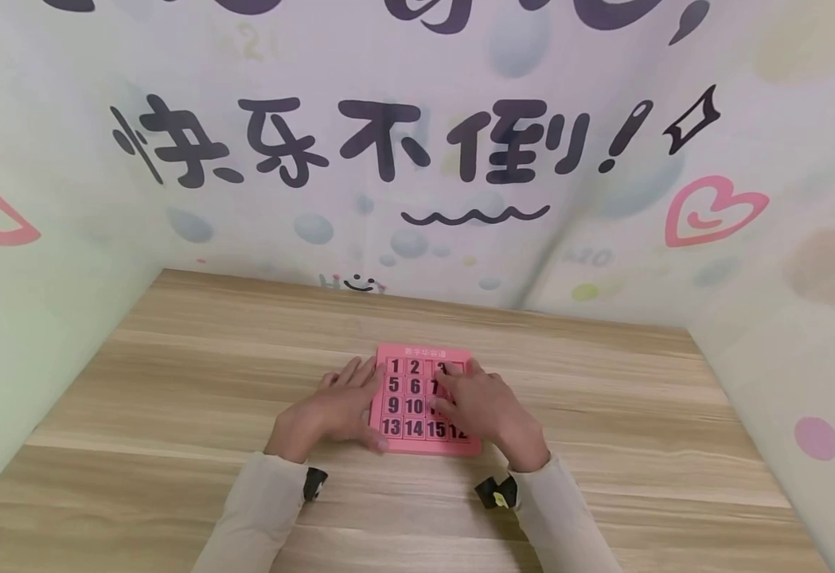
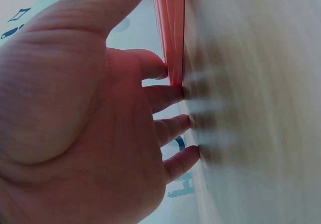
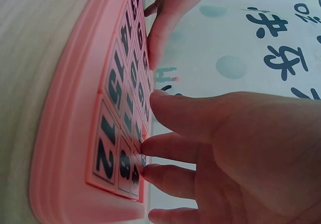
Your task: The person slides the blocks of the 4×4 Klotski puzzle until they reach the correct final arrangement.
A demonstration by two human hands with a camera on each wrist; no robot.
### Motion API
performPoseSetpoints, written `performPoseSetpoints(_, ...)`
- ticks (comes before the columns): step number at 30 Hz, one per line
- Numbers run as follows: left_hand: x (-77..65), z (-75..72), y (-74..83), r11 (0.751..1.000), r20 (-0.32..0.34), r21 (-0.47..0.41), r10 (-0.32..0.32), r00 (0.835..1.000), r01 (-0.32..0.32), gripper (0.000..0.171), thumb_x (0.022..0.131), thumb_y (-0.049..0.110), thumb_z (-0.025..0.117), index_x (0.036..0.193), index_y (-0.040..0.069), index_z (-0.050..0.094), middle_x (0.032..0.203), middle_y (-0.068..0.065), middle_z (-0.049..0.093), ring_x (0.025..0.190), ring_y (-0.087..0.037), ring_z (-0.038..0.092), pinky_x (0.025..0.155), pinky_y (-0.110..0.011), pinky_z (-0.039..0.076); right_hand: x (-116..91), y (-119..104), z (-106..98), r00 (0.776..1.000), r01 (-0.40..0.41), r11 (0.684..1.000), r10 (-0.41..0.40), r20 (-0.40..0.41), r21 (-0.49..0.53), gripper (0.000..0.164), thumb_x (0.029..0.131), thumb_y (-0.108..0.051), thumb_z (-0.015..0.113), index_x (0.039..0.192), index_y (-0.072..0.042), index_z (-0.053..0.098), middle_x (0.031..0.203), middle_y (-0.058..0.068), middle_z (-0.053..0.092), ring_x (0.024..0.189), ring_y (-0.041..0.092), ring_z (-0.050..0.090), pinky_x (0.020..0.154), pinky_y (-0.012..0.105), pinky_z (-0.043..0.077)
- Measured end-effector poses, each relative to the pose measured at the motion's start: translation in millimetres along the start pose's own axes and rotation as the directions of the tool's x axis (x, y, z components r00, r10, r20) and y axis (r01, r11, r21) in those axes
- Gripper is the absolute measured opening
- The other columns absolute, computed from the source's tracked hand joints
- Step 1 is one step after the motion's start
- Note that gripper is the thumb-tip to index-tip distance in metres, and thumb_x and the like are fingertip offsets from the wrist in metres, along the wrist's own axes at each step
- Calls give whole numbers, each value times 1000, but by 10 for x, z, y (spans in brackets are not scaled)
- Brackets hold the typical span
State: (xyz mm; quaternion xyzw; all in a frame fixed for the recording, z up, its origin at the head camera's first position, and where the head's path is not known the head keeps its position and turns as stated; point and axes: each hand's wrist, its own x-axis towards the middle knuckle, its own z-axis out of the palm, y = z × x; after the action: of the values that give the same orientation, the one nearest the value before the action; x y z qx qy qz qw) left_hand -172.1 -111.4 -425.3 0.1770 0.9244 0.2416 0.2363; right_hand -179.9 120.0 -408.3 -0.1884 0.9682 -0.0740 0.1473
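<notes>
A pink number sliding puzzle (image 1: 427, 448) lies flat on the table, its black-numbered tiles set in a raised frame. Along its left edge rests my left hand (image 1: 341, 410), thumb near the lower corner and fingers extended; in the left wrist view several fingertips (image 2: 181, 158) reach the tabletop. My right hand (image 1: 485, 398) is over the right-hand columns, covering some tiles. The right wrist view shows its fingertips (image 3: 150, 172) touching the upper tiles, near the 4 tile (image 3: 135, 174). Tile 12 (image 3: 105, 148) sits in the bottom corner, with tile 8 (image 3: 125, 163) above it.
The wood-grain table (image 1: 173, 382) meets a printed cloth backdrop (image 1: 360, 231) with dark lettering at the back. Pale side walls (image 1: 804, 358) flank it. Each wrist has a dark strap (image 1: 497, 492) at the cuff of a light sleeve (image 1: 563, 517).
</notes>
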Motion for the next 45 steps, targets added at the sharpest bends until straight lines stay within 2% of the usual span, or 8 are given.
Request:
performPoseSetpoints(4,-2,0,4,1000,1,2,-2,1000,2,118,74,45,83,159,3,12,167,-15,0,153,-36,-5,122,-56,0,3,-11,7,1000,14,1000,-14,-4,-13,56,101,-44,52,148,-14,49,157,11,40,146,42,28,112,59,35)
performPoseSetpoints(12,13,6,-7,1000,-4,3,1,1000,-1,118,74,44,83,158,3,13,167,-15,1,153,-37,-5,122,-57,1,44,-13,41,999,42,998,-43,-31,-37,56,100,-46,52,147,-15,49,157,9,40,134,36,43,108,56,41)
performPoseSetpoints(29,0,-12,8,1000,2,3,-3,1000,3,118,74,45,83,158,3,12,167,-15,1,153,-37,-5,122,-57,1,61,-48,69,998,55,997,-57,-35,-56,54,101,-43,52,148,-16,49,155,7,43,120,31,47,103,53,45)
performPoseSetpoints(33,3,-6,5,1000,-1,6,-5,1000,5,117,75,44,83,158,3,13,167,-15,1,153,-37,-5,122,-57,1,62,-48,68,998,52,997,-54,-35,-64,53,101,-43,52,148,-17,49,155,7,44,120,31,47,103,53,45)
performPoseSetpoints(39,15,7,-8,1000,-8,14,-4,1000,4,118,74,46,83,159,4,12,167,-14,1,153,-37,-6,122,-57,1,56,-39,56,999,47,998,-48,-22,-40,55,101,-44,53,149,-18,47,158,6,39,131,34,43,108,55,41)
performPoseSetpoints(43,23,14,-15,1000,-12,12,-1,1000,1,118,74,46,83,159,4,12,167,-14,1,153,-37,-6,122,-58,1,36,-16,34,998,55,998,-55,-13,-34,56,100,-46,52,150,-20,46,159,4,37,125,31,44,107,54,41)
performPoseSetpoints(45,19,13,-10,1000,-10,15,-3,1000,3,119,74,46,83,159,5,11,167,-14,1,153,-37,-6,122,-57,1,13,-2,13,999,50,998,-51,0,-24,57,100,-47,52,150,-21,46,160,4,36,132,34,42,110,56,38)
